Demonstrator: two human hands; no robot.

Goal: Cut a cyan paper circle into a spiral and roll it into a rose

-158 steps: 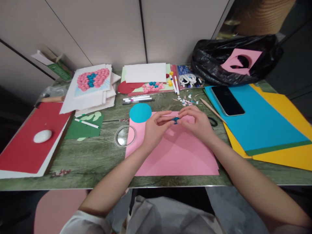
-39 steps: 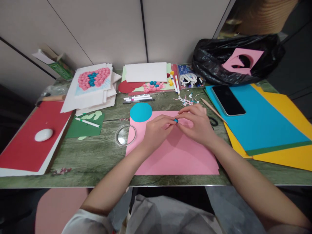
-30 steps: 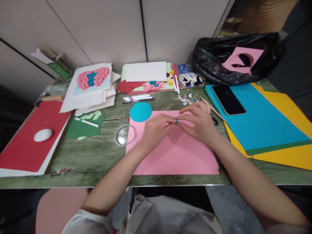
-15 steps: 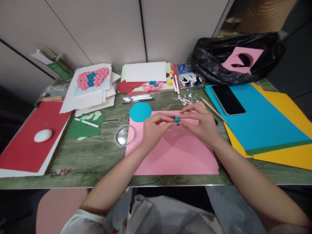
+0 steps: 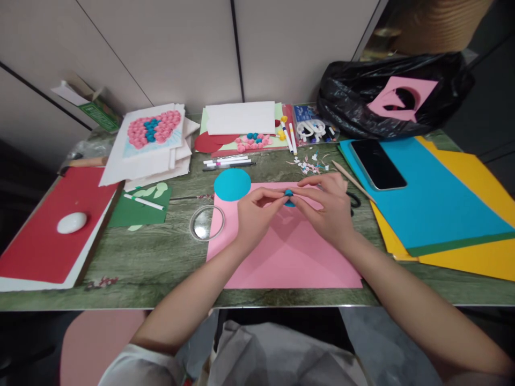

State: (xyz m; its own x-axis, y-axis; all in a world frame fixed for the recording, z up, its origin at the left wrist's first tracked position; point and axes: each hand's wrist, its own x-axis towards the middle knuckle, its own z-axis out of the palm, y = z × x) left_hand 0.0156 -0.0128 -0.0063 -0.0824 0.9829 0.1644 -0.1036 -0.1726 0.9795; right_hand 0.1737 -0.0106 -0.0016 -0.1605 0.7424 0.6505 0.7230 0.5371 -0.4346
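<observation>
The blue piece (image 5: pixel 288 193), small and seemingly of paper, is at the centre of the head view, above the pink sheet (image 5: pixel 289 252). The left hand (image 5: pixel 257 212) and the right hand (image 5: pixel 330 210) both pinch it, thumb and fingertips nearly closed. It appears to be a curling step: the pressure should be light and even, turning little by little, without crushing the edge.

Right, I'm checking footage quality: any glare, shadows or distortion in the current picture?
Head view: a bright glare spot shows inside the clear ring; head view again: soft shadows darken the pink paper below the hands, whose small blue piece shows little detail; same head view: panel seams fan outward, hinting at a wide-angle lens.
</observation>
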